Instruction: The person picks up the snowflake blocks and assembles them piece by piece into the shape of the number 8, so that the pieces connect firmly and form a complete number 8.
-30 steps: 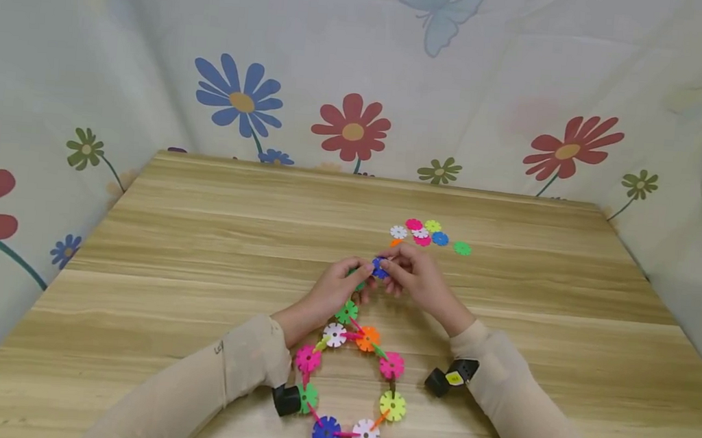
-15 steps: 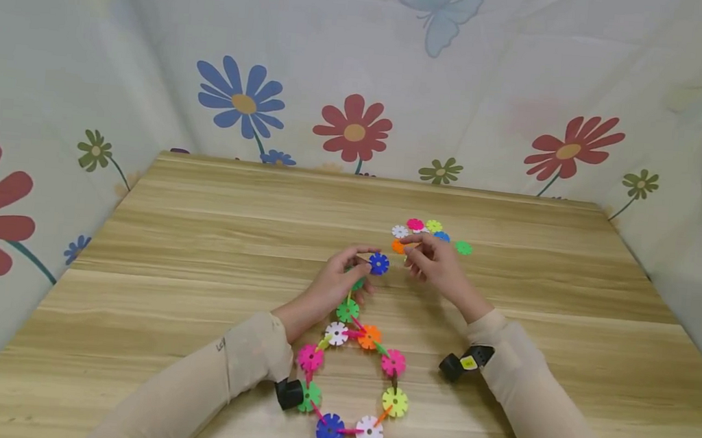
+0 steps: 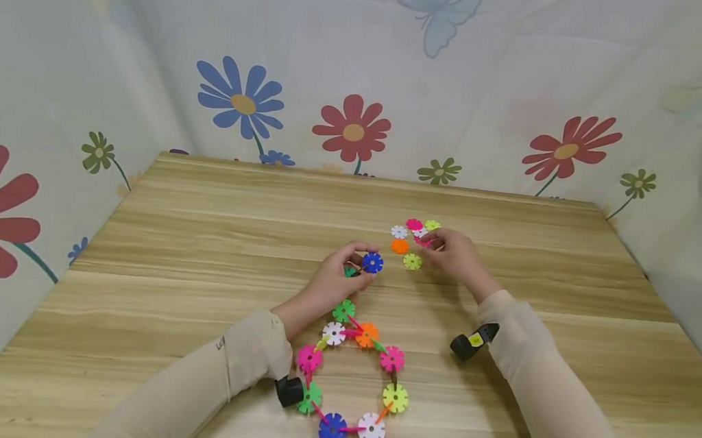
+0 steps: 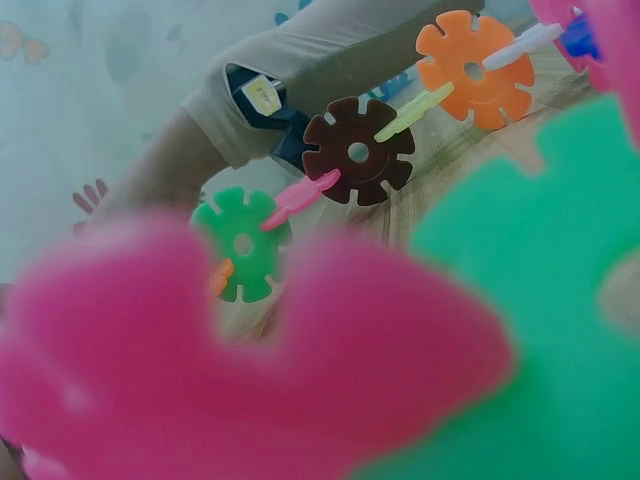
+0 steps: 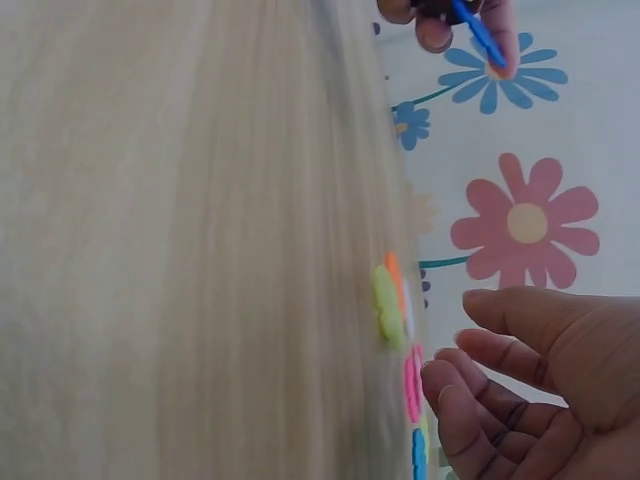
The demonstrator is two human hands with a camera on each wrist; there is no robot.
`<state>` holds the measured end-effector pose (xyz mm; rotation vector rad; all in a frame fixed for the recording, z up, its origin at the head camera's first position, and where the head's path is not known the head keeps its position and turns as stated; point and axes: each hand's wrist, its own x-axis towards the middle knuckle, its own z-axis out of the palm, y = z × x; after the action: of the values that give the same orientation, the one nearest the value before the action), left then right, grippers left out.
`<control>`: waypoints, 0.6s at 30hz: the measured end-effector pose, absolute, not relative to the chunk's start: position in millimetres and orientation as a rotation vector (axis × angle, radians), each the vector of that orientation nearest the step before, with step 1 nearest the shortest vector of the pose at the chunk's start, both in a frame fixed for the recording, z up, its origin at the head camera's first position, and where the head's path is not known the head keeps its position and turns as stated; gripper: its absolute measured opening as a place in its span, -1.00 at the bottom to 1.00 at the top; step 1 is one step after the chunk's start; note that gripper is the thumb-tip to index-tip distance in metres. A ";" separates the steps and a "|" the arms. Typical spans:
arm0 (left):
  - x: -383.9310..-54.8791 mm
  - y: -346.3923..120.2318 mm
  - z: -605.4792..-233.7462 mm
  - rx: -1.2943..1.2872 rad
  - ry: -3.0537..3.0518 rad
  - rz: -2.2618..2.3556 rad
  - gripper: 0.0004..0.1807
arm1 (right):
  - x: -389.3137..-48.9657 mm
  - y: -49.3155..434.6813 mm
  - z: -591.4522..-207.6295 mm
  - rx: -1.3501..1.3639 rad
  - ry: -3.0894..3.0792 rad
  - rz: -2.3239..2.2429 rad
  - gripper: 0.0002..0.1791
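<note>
A blue notched plastic disc (image 3: 373, 263) faces upward at the tip of my left hand (image 3: 336, 273). My left fingers and thumb hold the end of a chain of linked discs there, and a green disc (image 3: 349, 272) shows between them. Below, the chain widens into a ring, with a white disc (image 3: 371, 430) near the front. In the right wrist view a brown disc (image 5: 445, 9) sits beside the edge-on blue one (image 5: 480, 35). My right hand (image 3: 456, 255) hovers by loose discs, fingers bent and apart, with nothing visible between thumb and fingers (image 5: 500, 345).
Loose discs lie on the wooden table (image 3: 233, 217) around my right hand: yellow-green (image 3: 412, 261), orange (image 3: 400, 246), white (image 3: 399, 232), pink (image 3: 414, 224). Some are hidden behind the hand. A flowered cloth (image 3: 499, 72) hangs behind the table.
My right hand has let go of the blue disc and moved right to the loose discs. My left hand keeps the chain's end, shifting slightly left.
</note>
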<state>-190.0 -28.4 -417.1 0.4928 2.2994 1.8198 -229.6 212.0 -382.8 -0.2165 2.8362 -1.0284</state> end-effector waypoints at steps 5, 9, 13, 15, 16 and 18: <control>-188.7 -27.9 -416.9 0.483 2.377 1.783 -0.52 | -232.8 211.5 -391.0 -0.296 2.835 -0.920 -0.68; -187.8 -27.8 -416.2 0.469 2.389 1.771 -0.53 | -233.0 208.1 -396.1 -0.342 2.879 -0.852 -0.69; -187.0 -28.1 -415.1 0.464 2.389 1.774 -0.55 | -231.7 205.2 -398.1 -0.343 2.882 -0.855 -0.69; -187.4 -28.4 -415.2 0.466 2.388 1.773 -0.54 | -231.7 204.8 -399.0 -0.347 2.882 -0.858 -0.69; -187.8 -28.5 -415.6 0.465 2.387 1.773 -0.54 | -231.5 204.7 -399.0 -0.345 2.882 -0.860 -0.69; -188.8 -28.6 -416.6 0.468 2.381 1.773 -0.54 | -231.8 204.8 -399.6 -0.340 2.878 -0.863 -0.70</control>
<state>-188.8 -28.6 -416.6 0.4677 2.3810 1.7728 -231.8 204.8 -399.6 -0.3404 2.8782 -0.8633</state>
